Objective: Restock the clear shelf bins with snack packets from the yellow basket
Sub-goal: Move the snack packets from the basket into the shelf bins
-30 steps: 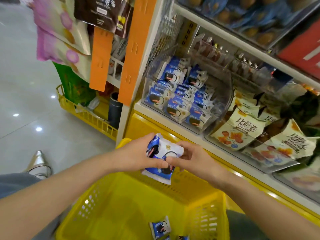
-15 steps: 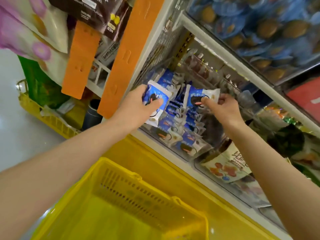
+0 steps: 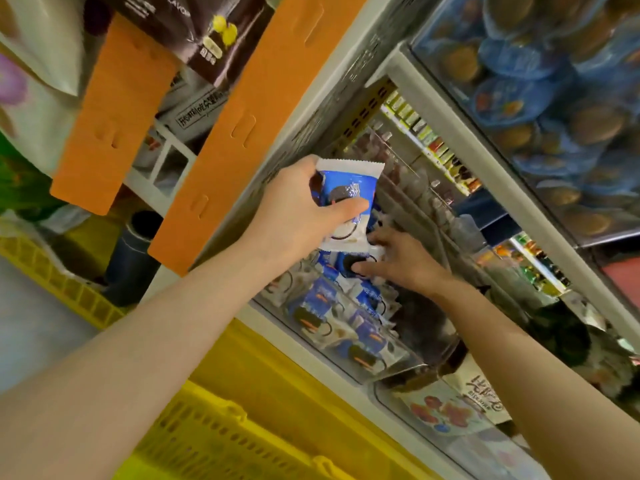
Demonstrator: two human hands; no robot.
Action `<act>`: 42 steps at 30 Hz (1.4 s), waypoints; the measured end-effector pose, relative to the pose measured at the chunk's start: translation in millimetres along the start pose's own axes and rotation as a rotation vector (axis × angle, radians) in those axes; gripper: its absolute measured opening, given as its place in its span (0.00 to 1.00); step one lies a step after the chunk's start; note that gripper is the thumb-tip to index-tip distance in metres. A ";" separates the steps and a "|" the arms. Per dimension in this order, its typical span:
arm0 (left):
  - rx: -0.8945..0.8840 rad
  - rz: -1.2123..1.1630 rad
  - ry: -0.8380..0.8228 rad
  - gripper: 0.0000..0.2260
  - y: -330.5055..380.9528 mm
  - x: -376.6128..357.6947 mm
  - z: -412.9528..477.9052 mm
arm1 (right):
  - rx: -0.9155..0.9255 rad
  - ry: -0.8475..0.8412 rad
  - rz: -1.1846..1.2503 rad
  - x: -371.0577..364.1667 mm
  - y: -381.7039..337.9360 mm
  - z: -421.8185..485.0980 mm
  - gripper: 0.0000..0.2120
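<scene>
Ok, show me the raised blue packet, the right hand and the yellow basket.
raised blue packet [image 3: 353,183]: head view, blue printed front.
right hand [image 3: 405,265]: head view, back of the hand.
yellow basket [image 3: 207,431]: head view, slotted wall.

Both our bare arms stretch forward. Our left hand [image 3: 298,211] grips a blue packet [image 3: 346,188], thumb across its front; our right hand [image 3: 398,263], lower, pinches a second packet [image 3: 348,260].
</scene>
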State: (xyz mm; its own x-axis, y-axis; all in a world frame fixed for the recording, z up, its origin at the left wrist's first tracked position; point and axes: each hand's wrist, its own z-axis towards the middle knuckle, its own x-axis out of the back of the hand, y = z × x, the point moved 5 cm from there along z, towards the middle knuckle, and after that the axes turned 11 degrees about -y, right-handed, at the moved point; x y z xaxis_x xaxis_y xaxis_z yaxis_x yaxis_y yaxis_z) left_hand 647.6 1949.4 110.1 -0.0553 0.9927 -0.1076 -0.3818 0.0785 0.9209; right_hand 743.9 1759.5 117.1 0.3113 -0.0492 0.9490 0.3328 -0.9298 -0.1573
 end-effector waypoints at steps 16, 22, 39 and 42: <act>0.005 0.108 -0.112 0.14 -8.4 -9.7 19.6 | -0.220 0.331 -0.199 69.5 58.2 31.3 0.18; 0.026 0.137 -0.138 0.15 -11.5 -15.1 23.2 | -0.257 0.309 -0.340 67.5 64.6 40.5 0.18; 0.021 0.147 -0.098 0.13 -14.1 -16.0 25.0 | -0.273 0.099 -0.451 51.7 84.0 64.5 0.14; 0.010 0.168 -0.089 0.14 -14.8 -16.0 26.6 | -0.279 0.087 -0.445 52.8 84.6 65.3 0.15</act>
State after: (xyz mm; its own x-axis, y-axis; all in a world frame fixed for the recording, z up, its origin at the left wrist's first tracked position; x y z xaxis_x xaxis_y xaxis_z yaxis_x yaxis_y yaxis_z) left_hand 678.7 1934.8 108.2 -0.0353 0.9961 0.0811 -0.3648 -0.0884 0.9269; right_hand 846.6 1702.1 136.1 0.1147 0.3528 0.9286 0.1626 -0.9289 0.3329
